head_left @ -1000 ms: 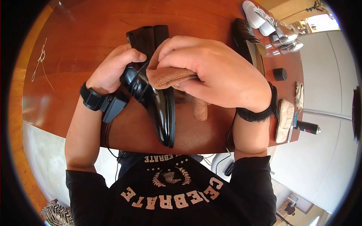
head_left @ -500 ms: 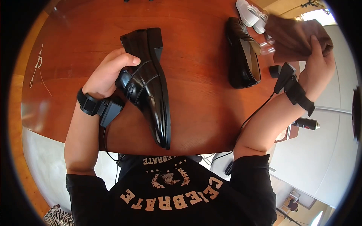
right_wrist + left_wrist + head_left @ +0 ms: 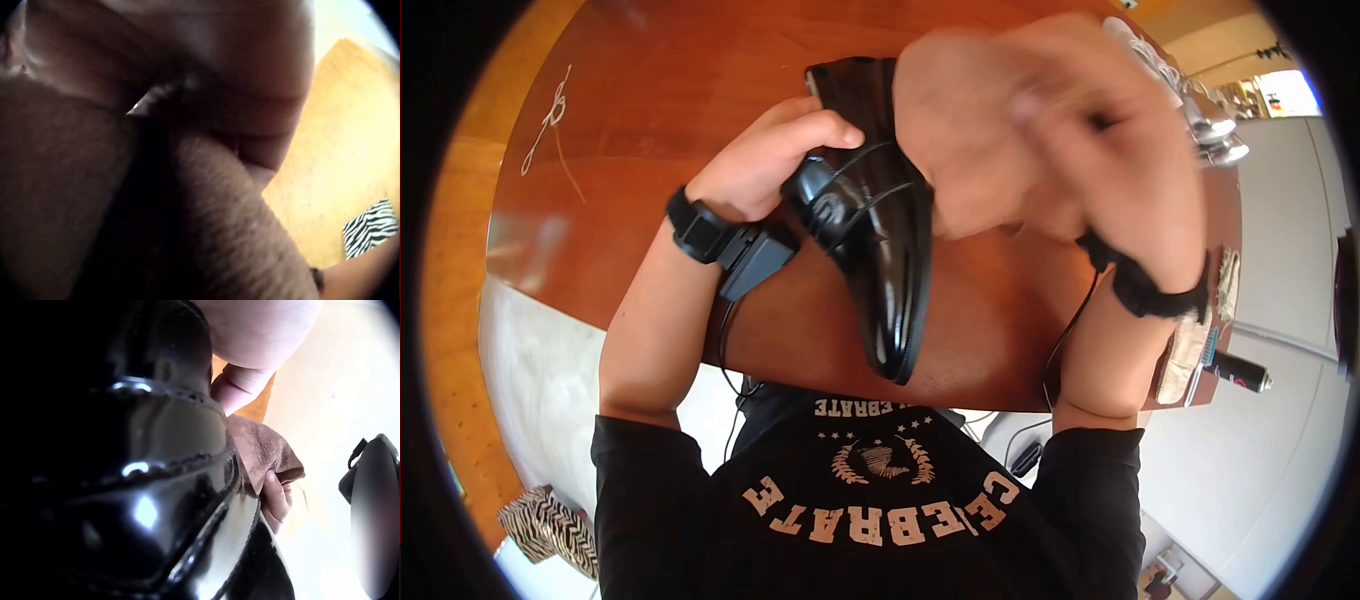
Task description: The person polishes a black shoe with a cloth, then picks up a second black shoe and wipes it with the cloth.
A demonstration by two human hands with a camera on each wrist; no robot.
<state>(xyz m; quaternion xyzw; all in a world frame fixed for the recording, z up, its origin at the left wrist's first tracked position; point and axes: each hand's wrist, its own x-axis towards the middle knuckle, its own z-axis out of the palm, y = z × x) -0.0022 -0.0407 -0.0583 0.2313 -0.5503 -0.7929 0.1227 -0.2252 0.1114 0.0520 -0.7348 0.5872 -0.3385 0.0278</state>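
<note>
My left hand [image 3: 785,150] grips a glossy black leather dress shoe [image 3: 890,260] near its heel end, thumb along the side and the other fingers hidden. The toe points toward my body. Blurred by motion, my right hand [image 3: 1125,150] is close beside the shoe on its right, over the table. It holds a brown towelling cloth [image 3: 262,447], whose folded edge shows past the shoe in the left wrist view. Fingers [image 3: 275,494] press on the cloth there. In the right wrist view the cloth [image 3: 231,231] hangs in folds below the palm.
A thin white lace [image 3: 552,120] lies at the table's left. Along the right edge are a pale brush [image 3: 1180,365] and a black spray can [image 3: 1242,370]. White sneakers [image 3: 1135,45] and shiny shoe shapes [image 3: 1220,140] stand at the far right. Cables hang near the front edge.
My right hand swung out to the far right with the cloth, then came back beside the shoe. The second black shoe seen half a second ago is now hidden. The head view shifted slightly.
</note>
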